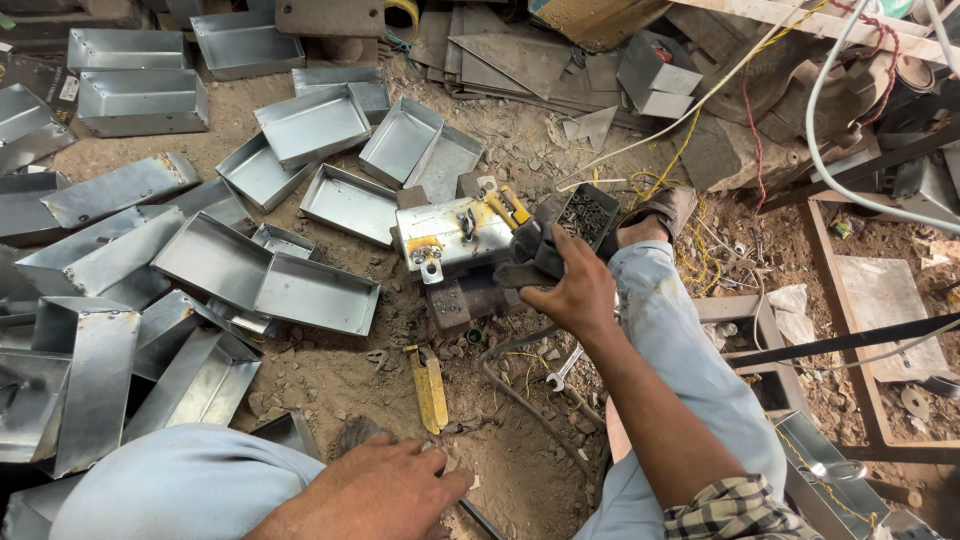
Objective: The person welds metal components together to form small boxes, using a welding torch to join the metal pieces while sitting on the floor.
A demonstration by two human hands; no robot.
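My right hand (562, 293) reaches forward and grips a dark handle-like tool (530, 255) beside a small metal box (455, 232) that rests on a block on the dirt floor. The box carries yellow clamps (512, 204) at its corners. My left hand (375, 487) lies on my left knee at the bottom, fingers loosely apart, holding nothing. A yellow clamp (430, 387) lies on the ground just ahead of it. A small tray of dark nuts (587, 214) sits right of the box.
Several open sheet-metal trays (315, 292) lie scattered across the left and back. A wrench (563, 368) lies on the dirt. My right leg and sandalled foot (668, 208) stretch forward. Cables (838, 110), metal scraps and a wooden frame (850, 330) crowd the right.
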